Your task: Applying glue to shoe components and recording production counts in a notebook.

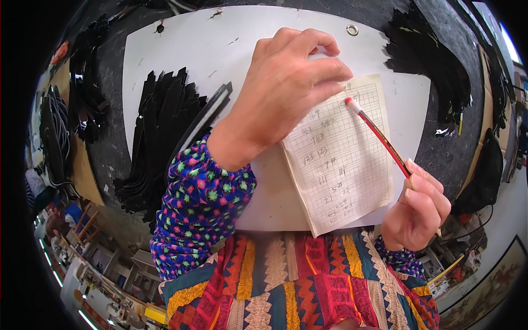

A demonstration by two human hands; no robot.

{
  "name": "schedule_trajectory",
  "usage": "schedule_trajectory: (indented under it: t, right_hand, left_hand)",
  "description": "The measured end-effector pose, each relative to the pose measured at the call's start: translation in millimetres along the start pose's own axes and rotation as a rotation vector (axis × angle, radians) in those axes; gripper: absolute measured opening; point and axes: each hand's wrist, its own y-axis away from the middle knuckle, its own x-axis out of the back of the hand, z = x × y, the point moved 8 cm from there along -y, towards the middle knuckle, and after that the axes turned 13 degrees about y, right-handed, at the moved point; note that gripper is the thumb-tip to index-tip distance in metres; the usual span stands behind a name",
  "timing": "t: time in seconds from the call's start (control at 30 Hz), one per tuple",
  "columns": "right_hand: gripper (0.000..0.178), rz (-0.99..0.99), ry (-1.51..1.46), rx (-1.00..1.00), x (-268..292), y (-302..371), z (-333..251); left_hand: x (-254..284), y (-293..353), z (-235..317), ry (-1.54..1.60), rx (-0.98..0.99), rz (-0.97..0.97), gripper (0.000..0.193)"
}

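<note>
A small notebook (352, 159) with gridded pages and handwritten pencil marks lies tilted on a white board (264, 187). My left hand (291, 82) reaches across its upper left part, fingers curled and thumb and forefinger close together at the top edge of the page. Whatever may be between those fingertips is hidden. At the lower right of the notebook, my right hand (418, 206) grips a red and black pencil (385, 140). Its white-banded, red eraser end points up at the writing near the top of the page, close to my left thumb.
Bundles of black strips lie left of my left arm (165, 115) and at the far right (429, 66). A dark strip with a grey edge (206, 115) rests beside my left wrist. The board has a metal eyelet (352, 31) near its far edge.
</note>
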Motion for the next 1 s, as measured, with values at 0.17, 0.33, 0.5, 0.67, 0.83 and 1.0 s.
schedule_trajectory:
  t: [0.17,0.33,0.5,0.67,0.83,1.0]
  right_hand:
    - [0.024,-0.021,0.020,-0.012,-0.3,1.5,0.9]
    - [0.023,-0.015,0.000,-0.013,0.9,-1.1,0.2]
    - [0.022,-0.021,0.009,-0.026,-0.8,-4.6,2.0]
    - [0.021,-0.027,-0.005,-0.017,2.1,2.2,1.3]
    - [0.019,0.006,0.016,-0.043,-2.9,-5.1,3.8]
    - [0.021,-0.036,-0.004,-0.064,4.7,3.8,4.8]
  left_hand:
    - [-2.3,-0.6,-0.5,0.003,-0.011,0.007,0.015]
    - [-1.8,-0.4,-0.4,-0.008,-0.007,0.006,0.014]
    - [-2.0,-1.6,0.1,0.000,-0.015,0.012,0.014]
    - [-1.7,-0.1,-0.8,-0.013,-0.006,0.004,0.014]
    - [-1.8,-2.9,0.9,-0.005,-0.013,0.004,0.015]
    - [-3.3,-0.3,-1.5,-0.007,-0.006,-0.005,0.015]
